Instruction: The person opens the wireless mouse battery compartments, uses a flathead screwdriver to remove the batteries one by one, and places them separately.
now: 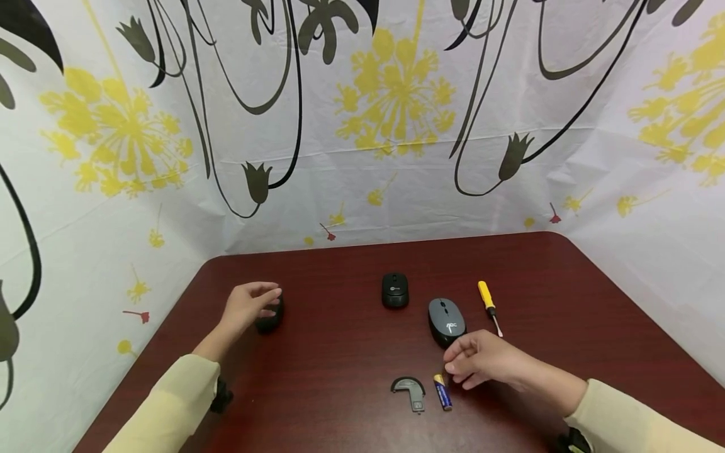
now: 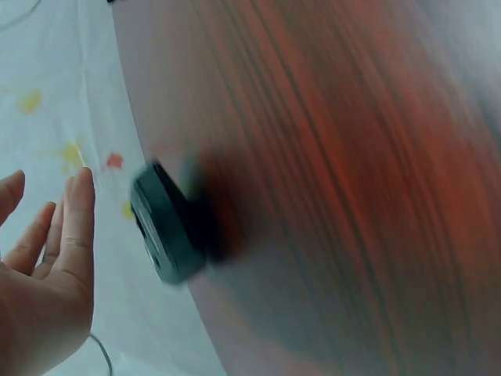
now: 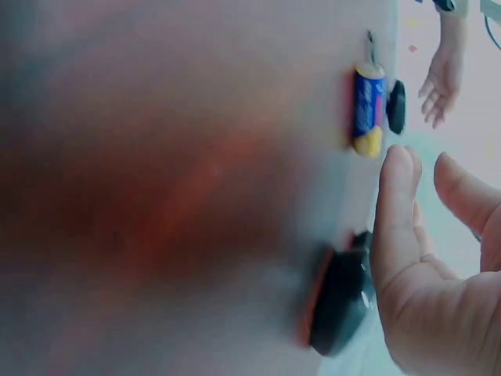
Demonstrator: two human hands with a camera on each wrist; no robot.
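Observation:
At the left of the table, my left hand [image 1: 245, 307] hovers by a black mouse [image 1: 272, 321]. The left wrist view shows a gap between its fairly straight fingers [image 2: 77, 227] and that mouse [image 2: 168, 223]. My right hand [image 1: 488, 357], thumb apart from loosely bent fingers, is over the table, holding nothing. It is just above a blue and yellow battery [image 1: 443, 393] and in front of a grey-topped black mouse [image 1: 446, 318]. The right wrist view has the battery [image 3: 368, 113] beyond the fingertips. Left of the battery lies a grey hook-shaped piece with a dark curved edge [image 1: 416, 396].
Another black mouse [image 1: 394, 289] sits at the back middle of the dark red table [image 1: 328, 365]. A screwdriver [image 1: 486, 296] with a yellow handle lies right of the grey-topped mouse. Patterned white cloth [image 1: 340, 189] hangs behind and at both sides.

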